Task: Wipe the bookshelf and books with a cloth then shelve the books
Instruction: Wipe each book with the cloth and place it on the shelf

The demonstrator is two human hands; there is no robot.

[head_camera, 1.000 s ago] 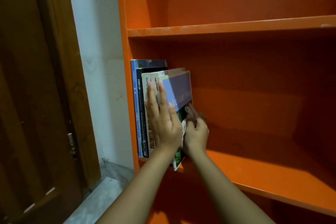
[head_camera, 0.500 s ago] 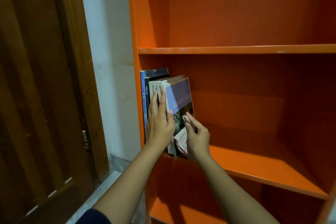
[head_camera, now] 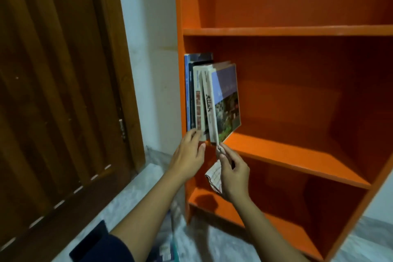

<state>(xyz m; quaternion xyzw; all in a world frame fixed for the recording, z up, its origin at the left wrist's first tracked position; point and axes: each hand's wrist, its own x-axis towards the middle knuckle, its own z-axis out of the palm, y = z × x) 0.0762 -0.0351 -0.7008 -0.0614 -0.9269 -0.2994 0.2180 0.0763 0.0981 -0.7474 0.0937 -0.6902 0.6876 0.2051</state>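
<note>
the bookshelf [head_camera: 297, 31] is bright orange, with a deeper red-orange in its shaded back. the blue book [head_camera: 187, 91] shows a blue spine and the black book [head_camera: 191, 95] beside it a black one. the white book [head_camera: 198, 104] carries red block lettering down its spine. the outermost book [head_camera: 226, 100] has a cream spine with black script and a cover that is lavender above a green-brown photograph. the cloth [head_camera: 213, 176] is white with thin dark red lines. the door [head_camera: 53, 70] is dark brown wood, the wall [head_camera: 153, 70] pale white, the floor [head_camera: 138, 187] grey-white marbled, and the sleeve [head_camera: 102, 247] navy.

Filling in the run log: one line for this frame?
phase: shelving | left hand: fingertips at base of books | right hand: holds cloth | rightmost book: leaning, on middle shelf
</note>
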